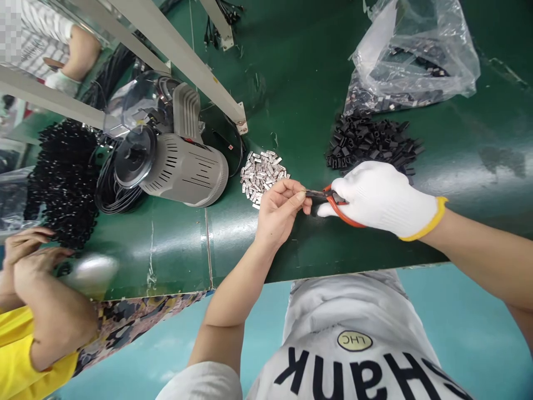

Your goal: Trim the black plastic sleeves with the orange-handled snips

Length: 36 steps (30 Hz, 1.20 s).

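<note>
My right hand (377, 194), in a white glove with a yellow cuff, is wrapped round the red-orange handles of a pair of pliers (347, 215). The dark jaws point left, up to the fingertips of my bare left hand (278, 212). Thumb and fingers of that hand are pinched together at the jaw tips; whatever lies between them is too small and covered to name. Just behind my left hand is a pile of small silver metal connector shells (262, 173). Beyond my right hand lies a heap of short black plastic sleeves (370, 141).
A clear plastic bag (416, 61) of small parts lies at the back right. To the left stand a grey machine (183, 166), pale metal frame posts (187, 61) and a mass of black cables (64, 178). A co-worker's hands (35, 255) rest at the green table's (175, 250) left edge; another person's arm (81, 53) shows behind.
</note>
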{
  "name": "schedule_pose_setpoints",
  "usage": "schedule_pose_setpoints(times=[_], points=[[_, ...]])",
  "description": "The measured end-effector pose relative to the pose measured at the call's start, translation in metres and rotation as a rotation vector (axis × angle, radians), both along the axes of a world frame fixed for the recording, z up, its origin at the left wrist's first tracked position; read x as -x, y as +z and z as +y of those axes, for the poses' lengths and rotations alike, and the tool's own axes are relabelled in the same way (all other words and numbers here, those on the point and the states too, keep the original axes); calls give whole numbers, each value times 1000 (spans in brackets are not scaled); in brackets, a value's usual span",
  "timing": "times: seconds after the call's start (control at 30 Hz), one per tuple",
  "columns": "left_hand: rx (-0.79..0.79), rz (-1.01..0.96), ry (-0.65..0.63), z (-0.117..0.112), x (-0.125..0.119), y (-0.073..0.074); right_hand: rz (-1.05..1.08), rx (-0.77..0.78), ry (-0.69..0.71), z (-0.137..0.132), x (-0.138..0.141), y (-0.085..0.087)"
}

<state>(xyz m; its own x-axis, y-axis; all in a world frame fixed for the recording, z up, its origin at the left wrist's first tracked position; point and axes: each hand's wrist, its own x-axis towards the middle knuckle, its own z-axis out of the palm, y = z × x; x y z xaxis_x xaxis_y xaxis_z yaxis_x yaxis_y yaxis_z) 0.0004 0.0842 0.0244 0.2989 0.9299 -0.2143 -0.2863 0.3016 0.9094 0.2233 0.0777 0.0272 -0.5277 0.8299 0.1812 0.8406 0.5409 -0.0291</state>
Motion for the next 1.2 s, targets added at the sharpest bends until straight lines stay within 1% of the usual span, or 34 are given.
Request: schedule_pose_setpoints(times=[0.1, 0.2, 0.3, 0.43, 0.57, 0.73, 0.87, 1.07, 1.2], points=[[37, -16, -41, -1, -2, -2, 31, 39, -7, 1, -1, 2], [41, -29, -56, 0, -3, -3, 50, 107, -25, 5, -7, 10], [24, -7, -24, 2, -3, -3, 44, 134, -30, 11, -14, 17], [-40, 28, 19, 3, -2, -4, 5, 149, 21, 16, -14, 22], [-158, 96, 43, 0, -4, -8, -14, 175, 36, 14, -9, 22], [-243, 133, 76, -4, -5, -13, -35, 133, 21, 11, -7, 19], [-245, 153, 99, -5, -6, -13, -40, 133, 28, 10, -6, 19], [-231, 112, 132, -9, -9, -9, -90, 101, -4, 3, -4, 22], [-207, 109, 145, -10, -10, -8, -87, 144, -9, 0, -3, 20]])
